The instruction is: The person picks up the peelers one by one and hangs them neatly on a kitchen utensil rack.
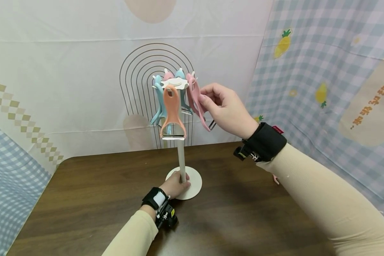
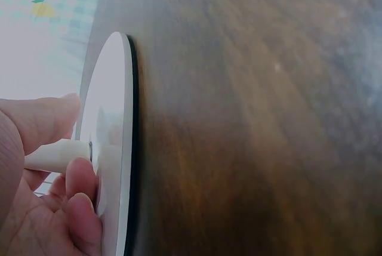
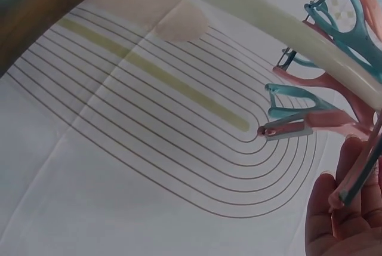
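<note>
A white stand point(image 1: 181, 156) with a round base point(image 1: 196, 183) stands upright on the table. Peelers hang from hooks around its top: an orange peeler point(image 1: 171, 103) in front, blue peelers point(image 1: 160, 99) at the left and behind, and pink ones. My left hand point(image 1: 175, 185) has its fingers and thumb curled round the foot of the pole point(image 2: 57, 156), just above the base. With thumb and fingers, my right hand point(image 1: 225, 108) pinches a pink peeler point(image 1: 196, 101) at the right side of the top. Pink handles overlap there; whether this one rests on its hook I cannot tell.
The brown wooden table point(image 1: 108, 192) meets a white patterned cloth point(image 1: 83, 89) behind the stand. A blue checked cloth point(image 1: 307, 103) hangs at the right. A small pink thing point(image 1: 276, 179) shows on the table, partly hidden by the right sleeve.
</note>
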`<state>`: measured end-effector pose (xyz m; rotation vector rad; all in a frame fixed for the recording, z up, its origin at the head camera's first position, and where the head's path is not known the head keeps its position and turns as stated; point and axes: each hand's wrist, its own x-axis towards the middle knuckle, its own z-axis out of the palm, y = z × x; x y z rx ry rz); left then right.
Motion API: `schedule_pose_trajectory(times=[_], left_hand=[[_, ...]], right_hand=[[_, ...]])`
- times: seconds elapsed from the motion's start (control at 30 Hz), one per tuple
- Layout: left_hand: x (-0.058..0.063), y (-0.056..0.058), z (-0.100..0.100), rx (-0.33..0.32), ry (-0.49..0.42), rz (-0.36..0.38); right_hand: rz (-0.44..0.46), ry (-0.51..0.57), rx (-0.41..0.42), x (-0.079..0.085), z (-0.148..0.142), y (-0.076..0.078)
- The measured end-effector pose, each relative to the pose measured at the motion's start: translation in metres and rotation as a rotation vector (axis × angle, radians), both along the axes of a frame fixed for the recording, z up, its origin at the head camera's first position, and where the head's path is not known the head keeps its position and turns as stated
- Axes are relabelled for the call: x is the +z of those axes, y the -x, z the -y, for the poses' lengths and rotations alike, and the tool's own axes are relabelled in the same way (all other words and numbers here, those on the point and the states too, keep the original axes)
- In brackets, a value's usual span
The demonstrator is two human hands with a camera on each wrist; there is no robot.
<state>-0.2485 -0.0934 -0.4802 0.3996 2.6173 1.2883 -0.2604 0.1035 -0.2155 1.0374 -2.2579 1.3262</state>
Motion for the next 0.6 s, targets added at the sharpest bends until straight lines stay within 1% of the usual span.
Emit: schedule_pose_trajectory(times=[0.27,0.37,0.5,0.6], left_hand=[[0.001,-0.001,-0.001,-0.003,0.004,0.011],[0.002,-0.001,-0.002,-0.006,0.007,0.005],[0.002,-0.002,-0.001,-0.009,0.015,-0.028],[0.001,-0.002,-0.001,-0.008,0.018,-0.053]], right_hand=[[0.022,-0.004,-0.023,-0.009,-0.014,0.003],[0.039,-0.017,-0.048,-0.015,-0.023,0.005],[0.073,-0.054,-0.106,-0.028,-0.039,0.011],[0.117,-0.088,-0.147,-0.042,-0.054,0.016]])
